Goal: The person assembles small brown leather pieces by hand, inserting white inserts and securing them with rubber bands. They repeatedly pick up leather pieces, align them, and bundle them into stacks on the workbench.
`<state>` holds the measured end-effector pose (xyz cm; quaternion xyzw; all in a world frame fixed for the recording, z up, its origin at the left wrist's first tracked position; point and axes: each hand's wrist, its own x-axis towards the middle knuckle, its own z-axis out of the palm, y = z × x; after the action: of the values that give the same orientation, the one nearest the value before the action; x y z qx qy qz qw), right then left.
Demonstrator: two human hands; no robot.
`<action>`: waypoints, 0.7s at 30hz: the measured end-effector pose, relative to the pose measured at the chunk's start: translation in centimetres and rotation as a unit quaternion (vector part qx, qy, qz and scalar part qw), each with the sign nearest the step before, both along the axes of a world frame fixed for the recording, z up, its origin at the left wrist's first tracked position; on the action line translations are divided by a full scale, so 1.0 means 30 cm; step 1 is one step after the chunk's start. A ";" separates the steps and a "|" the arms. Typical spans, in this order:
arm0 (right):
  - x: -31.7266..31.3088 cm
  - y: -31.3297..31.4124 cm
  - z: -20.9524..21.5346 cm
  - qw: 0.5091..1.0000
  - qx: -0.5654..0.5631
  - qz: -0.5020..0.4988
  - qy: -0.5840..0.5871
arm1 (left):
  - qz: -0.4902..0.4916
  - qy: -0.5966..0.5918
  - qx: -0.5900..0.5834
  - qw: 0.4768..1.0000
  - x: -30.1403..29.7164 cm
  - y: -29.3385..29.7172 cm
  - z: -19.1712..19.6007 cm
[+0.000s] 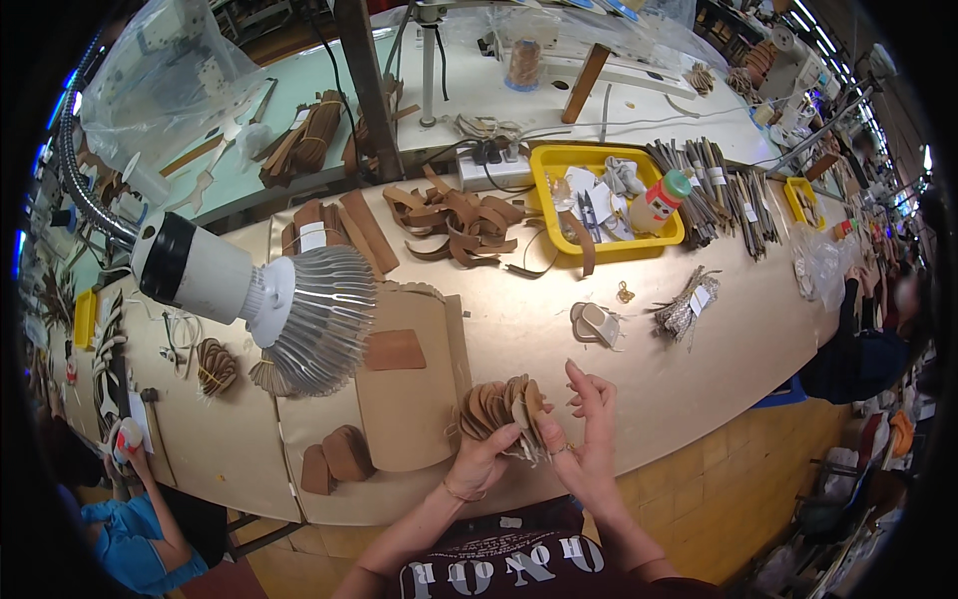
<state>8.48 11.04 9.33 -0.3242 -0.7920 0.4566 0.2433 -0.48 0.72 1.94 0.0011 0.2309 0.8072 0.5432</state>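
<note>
A fanned bundle of brown leather pieces (496,407) with rounded ends, loose pale threads hanging below it, is held near the table's front edge. My left hand (479,465) is closed around its left and lower side, thumb across the front. At its right side my right hand (589,449) has the thumb by the end pieces; the other fingers are raised and spread apart. Left of the hands lies a tan board (409,419) with a flat brown leather piece (394,350) on it. Two stacks of rounded brown leather pieces (347,454) sit at its lower left.
A lamp (314,309) with a finned head hangs over the left side. Farther back are brown strips (459,225) and a yellow tray (654,247) with scissors and a green-capped bottle. Small beige pieces (596,323) and a tied bundle (687,307) lie right. Co-workers sit at both sides.
</note>
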 end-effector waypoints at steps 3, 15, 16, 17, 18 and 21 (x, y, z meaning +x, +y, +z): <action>0.012 0.027 -0.007 0.995 -0.049 0.081 0.021 | 0.036 0.057 -0.050 0.996 0.000 0.006 0.016; 0.058 0.079 -0.122 0.948 -0.286 0.044 0.130 | 0.060 0.028 -0.098 0.993 0.019 0.001 -0.032; 0.061 0.087 -0.127 0.955 -0.266 0.036 0.127 | 0.052 0.002 -0.089 0.995 0.018 -0.003 -0.048; 0.066 0.096 -0.130 0.957 -0.265 0.016 0.116 | 0.043 -0.024 -0.080 0.996 0.017 -0.007 -0.064; 0.067 0.105 -0.132 0.959 -0.260 -0.001 0.110 | 0.035 -0.035 -0.072 0.996 0.014 -0.013 -0.080; 0.067 0.122 -0.130 0.963 -0.243 -0.021 0.114 | -0.002 -0.063 -0.047 0.997 0.000 -0.030 -0.118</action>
<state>10.49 14.70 5.44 -0.3360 -0.6170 0.6643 0.2551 -0.47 -0.19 -1.60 -0.0748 0.2343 0.7930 0.5573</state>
